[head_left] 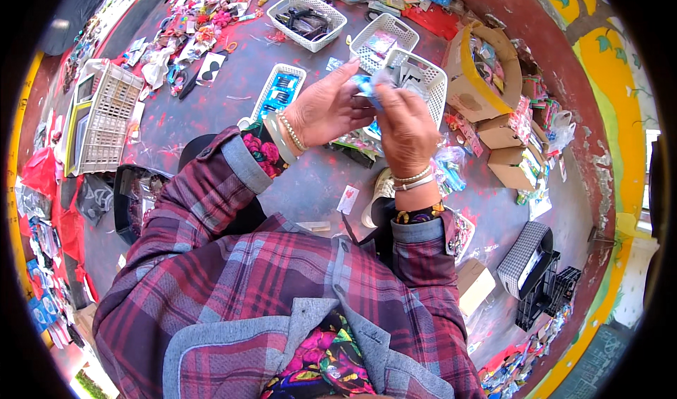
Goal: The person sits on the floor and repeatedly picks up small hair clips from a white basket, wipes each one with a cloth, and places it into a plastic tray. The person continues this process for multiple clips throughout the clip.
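A small blue and clear plastic packet [366,87] is up in front of me, over the baskets. My right hand [409,127] pinches it between thumb and fingers. Close by on its left is my left hand [328,110], palm turned toward the packet, thumb raised and apart from the loosely bent fingers. The packet's edge comes near those fingertips; whether they touch cannot be made out. Below the hands, a white basket [441,92] holds grey and white packets. Left of it, a narrow white basket [257,103] contains blue cards with dark items.
Beyond are a white basket of black items [338,29] and another basket [354,46]. Cardboard boxes [513,103] stand at right, near the wall. A white crate [106,134] is at left. Small goods [204,29] are heaped at the far left. A card [348,199] lies beside my shoe [379,196].
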Available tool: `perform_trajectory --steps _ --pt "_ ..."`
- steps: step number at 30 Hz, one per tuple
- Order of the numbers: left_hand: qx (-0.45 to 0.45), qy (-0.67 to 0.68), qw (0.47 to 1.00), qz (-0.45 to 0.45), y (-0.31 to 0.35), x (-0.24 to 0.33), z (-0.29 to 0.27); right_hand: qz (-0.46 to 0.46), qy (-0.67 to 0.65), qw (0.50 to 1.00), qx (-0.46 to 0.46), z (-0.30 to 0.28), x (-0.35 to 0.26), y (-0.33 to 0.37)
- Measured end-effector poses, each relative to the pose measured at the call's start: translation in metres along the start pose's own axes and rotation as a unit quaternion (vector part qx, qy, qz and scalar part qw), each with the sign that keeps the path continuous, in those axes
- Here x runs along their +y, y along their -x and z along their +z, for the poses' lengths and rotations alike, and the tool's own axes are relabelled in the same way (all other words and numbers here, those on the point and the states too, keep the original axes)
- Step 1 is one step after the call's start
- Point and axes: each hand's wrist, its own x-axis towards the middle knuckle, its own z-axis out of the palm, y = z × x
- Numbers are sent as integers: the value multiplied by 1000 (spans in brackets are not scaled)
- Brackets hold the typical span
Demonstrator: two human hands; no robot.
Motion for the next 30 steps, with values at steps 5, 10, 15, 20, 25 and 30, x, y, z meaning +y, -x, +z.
perform_trajectory --steps 5,10,15,20,25,30 --pt "-80 78 986 122 -15 2 -17 145 -195 963 -112 5 -6 -2" --pt "-45 103 985 134 -12 3 -7 407 -529 744 35 -10 29 2" --pt "-5 -183 956 227 -26 -12 -22 299 -413 856 83 -1 12 -3" --pt "66 -272 902 328 -47 -38 -48 107 -66 992 -29 39 -13 8" --pt "112 -689 586 413 -8 -29 -3 152 -24 988 9 41 2 4" --pt "-49 13 986 158 -19 -35 -9 297 -117 948 19 42 20 -2"
